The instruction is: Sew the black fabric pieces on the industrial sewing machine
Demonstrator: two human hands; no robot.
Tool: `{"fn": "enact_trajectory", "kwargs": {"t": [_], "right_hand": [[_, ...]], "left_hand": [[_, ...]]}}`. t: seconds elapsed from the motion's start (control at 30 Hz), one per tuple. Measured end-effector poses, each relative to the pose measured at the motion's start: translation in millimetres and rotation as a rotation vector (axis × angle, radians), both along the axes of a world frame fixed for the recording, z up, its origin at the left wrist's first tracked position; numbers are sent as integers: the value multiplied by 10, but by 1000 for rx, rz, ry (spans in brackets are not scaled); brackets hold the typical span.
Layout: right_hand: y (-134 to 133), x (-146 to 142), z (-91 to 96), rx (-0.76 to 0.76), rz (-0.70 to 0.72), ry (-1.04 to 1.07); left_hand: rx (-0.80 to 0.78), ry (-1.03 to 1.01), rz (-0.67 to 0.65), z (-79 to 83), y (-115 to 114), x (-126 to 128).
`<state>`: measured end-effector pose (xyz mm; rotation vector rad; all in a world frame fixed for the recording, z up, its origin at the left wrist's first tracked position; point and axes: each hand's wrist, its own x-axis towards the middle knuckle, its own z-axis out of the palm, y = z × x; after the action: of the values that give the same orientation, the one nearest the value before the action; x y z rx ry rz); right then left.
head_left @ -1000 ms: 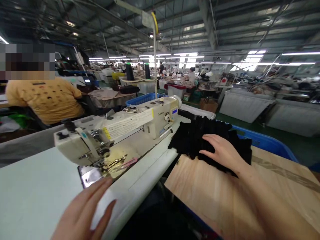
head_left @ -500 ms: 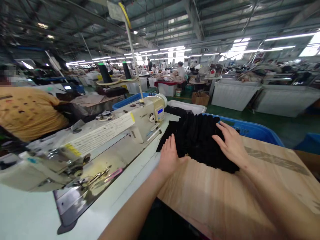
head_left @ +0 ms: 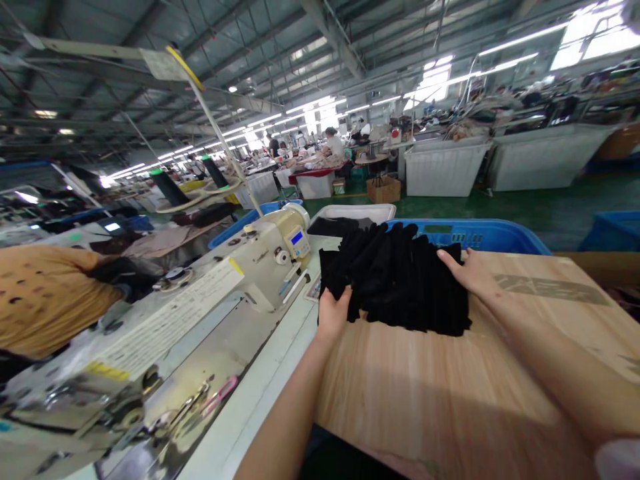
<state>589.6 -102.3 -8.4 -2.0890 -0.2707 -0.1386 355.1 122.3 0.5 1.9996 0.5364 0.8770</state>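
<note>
A row of bunched black fabric pieces (head_left: 400, 280) lies over the far part of the wooden board (head_left: 425, 387), its left end beside the white machine table. My left hand (head_left: 334, 312) grips the near left corner of the fabric, thumb on top and fingers partly hidden by the cloth. At the other end, my right hand (head_left: 467, 272) clasps the right edge, with its thumb over the cloth and most fingers tucked behind. To the left stands a sewing machine (head_left: 270, 247) with a small lit display. Pink-handled snips (head_left: 220, 395) rest on the machine bed.
Behind the fabric are a blue basket (head_left: 500, 233) and a pale tub (head_left: 370, 212) with dark cloth in it. Thread cones (head_left: 170, 188) stand beyond the machine. A person in an orange shirt (head_left: 45, 293) sits at the left. Large white bins (head_left: 445, 170) stand farther off.
My left hand has gone from lying flat against the fabric to gripping its corner. My right hand has closed round the right edge, and the bundle looks straighter. The view has turned rightward.
</note>
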Motion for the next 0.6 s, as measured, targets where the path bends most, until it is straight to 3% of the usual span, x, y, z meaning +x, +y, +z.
{"fn": "enact_trajectory", "kwargs": {"t": [0.13,0.3,0.5,0.6], "right_hand": [[73,-129,22,225,63,177],[282,-424,37,533,109,397],[534,-700,48,796,162,574],[660,-773,74,834,201,626]], "left_hand": [[15,-25,-14,46,67,27],[140,22,-89,213,68,-20],[389,156,-284,539,-87,-142],[659,290,-309,767,-146,-241]]}}
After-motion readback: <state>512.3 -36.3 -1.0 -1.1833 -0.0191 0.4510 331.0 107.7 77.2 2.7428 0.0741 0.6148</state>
